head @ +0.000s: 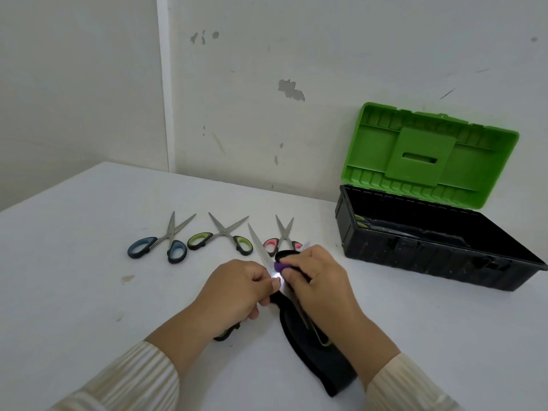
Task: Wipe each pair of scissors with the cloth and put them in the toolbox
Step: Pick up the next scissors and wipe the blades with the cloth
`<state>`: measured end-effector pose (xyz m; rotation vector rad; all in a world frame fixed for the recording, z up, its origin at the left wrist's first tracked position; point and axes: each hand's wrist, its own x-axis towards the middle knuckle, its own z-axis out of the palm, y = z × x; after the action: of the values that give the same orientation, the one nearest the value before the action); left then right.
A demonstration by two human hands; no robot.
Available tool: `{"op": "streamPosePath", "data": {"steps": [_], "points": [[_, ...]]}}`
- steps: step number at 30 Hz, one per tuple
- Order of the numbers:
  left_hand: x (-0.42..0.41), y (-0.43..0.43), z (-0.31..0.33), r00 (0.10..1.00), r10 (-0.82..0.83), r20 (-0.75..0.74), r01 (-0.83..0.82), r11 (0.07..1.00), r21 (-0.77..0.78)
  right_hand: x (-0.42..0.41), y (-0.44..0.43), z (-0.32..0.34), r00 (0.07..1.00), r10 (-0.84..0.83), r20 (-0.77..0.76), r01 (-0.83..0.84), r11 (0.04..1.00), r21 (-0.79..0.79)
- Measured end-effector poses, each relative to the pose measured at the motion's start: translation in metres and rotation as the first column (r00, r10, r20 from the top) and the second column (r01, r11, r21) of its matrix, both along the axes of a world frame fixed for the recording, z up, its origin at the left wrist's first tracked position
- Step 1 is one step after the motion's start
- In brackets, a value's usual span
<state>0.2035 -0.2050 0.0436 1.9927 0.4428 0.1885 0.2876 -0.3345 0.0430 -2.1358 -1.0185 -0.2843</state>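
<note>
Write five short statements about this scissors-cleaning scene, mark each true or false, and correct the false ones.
1. The toolbox stands with its green lid open. True.
2. Three pairs of scissors lie on the table beyond the hands. True.
3. The blue-handled pair lies nearest the toolbox. False: the pink-handled scissors lie nearest, the green-handled scissors are in the middle, and the blue-handled scissors are farthest.
4. The cloth is white. False: the cloth is black.
5. The left hand grips the held scissors while the right hand holds the cloth against them. True.
</note>
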Motion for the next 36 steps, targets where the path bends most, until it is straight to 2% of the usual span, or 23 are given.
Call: {"op": "streamPosePath", "data": {"steps": [2, 7, 9, 11, 13, 15, 17, 19, 20, 24, 26, 28, 30, 33, 36], "points": [[0.000, -0.001, 0.001, 1.000, -0.013, -0.007, 0.013, 0.999, 0.041, 0.004, -0.001, 0.001, 0.998, -0.055, 0.026, 0.054, 0.998, 0.025], [0.000, 0.000, 0.000, 1.000, -0.021, -0.007, 0.021, 0.999, 0.048, -0.001, -0.001, -0.004, 0.999, 0.003, 0.035, -0.004, 1.000, 0.014], [0.000, 0.000, 0.000, 0.999, -0.044, -0.024, 0.045, 0.998, 0.041, 0.015, -0.008, 0.002, 0.990, -0.137, 0.025, 0.134, 0.986, 0.095], [0.000, 0.000, -0.001, 0.996, -0.079, -0.040, 0.080, 0.997, 0.018, 0.033, -0.022, 0.010, 0.954, -0.300, -0.014, 0.297, 0.934, 0.201], [0.000, 0.000, -0.002, 0.995, -0.089, -0.040, 0.089, 0.996, 0.003, 0.034, -0.032, 0.012, 0.931, -0.358, -0.068, 0.361, 0.881, 0.306], [0.001, 0.000, -0.002, 0.997, -0.069, -0.045, 0.069, 0.998, 0.007, 0.021, -0.029, 0.010, 0.960, -0.278, 0.018, 0.256, 0.908, 0.333], [0.000, 0.001, -0.002, 0.998, -0.049, -0.046, 0.049, 0.999, 0.002, 0.005, -0.019, 0.002, 0.988, -0.092, 0.126, 0.065, 0.977, 0.203], [-0.001, 0.001, -0.003, 0.998, -0.044, -0.039, 0.045, 0.999, 0.015, -0.002, -0.010, -0.007, 0.990, 0.058, 0.129, -0.067, 0.996, 0.062], [-0.002, 0.001, -0.003, 0.998, -0.048, -0.037, 0.049, 0.998, 0.033, 0.000, -0.008, -0.007, 0.993, 0.065, 0.101, -0.071, 0.996, 0.050], [-0.002, 0.002, -0.002, 0.995, -0.090, -0.049, 0.091, 0.995, 0.031, 0.025, -0.019, 0.006, 0.976, -0.216, -0.043, 0.220, 0.954, 0.204], [-0.002, 0.004, -0.001, 0.995, -0.090, -0.035, 0.090, 0.996, -0.006, 0.031, -0.030, 0.013, 0.950, -0.290, -0.116, 0.309, 0.927, 0.211], [-0.002, 0.007, 0.002, 0.998, -0.055, 0.000, 0.055, 0.998, -0.031, 0.027, -0.036, 0.016, 0.964, -0.207, -0.166, 0.227, 0.967, 0.117], [-0.003, 0.010, 0.006, 0.999, -0.023, 0.035, 0.026, 0.997, -0.077, 0.016, -0.034, 0.019, 0.971, -0.039, -0.235, 0.031, 0.999, -0.036], [-0.004, 0.012, 0.007, 0.997, -0.023, 0.076, 0.038, 0.980, -0.195, 0.004, -0.024, 0.020, 0.947, 0.101, -0.305, -0.183, 0.950, -0.254], [-0.005, 0.019, 0.010, 0.997, -0.044, 0.056, 0.061, 0.933, -0.355, 0.006, -0.025, 0.018, 0.927, 0.109, -0.358, -0.189, 0.962, -0.197]]}}
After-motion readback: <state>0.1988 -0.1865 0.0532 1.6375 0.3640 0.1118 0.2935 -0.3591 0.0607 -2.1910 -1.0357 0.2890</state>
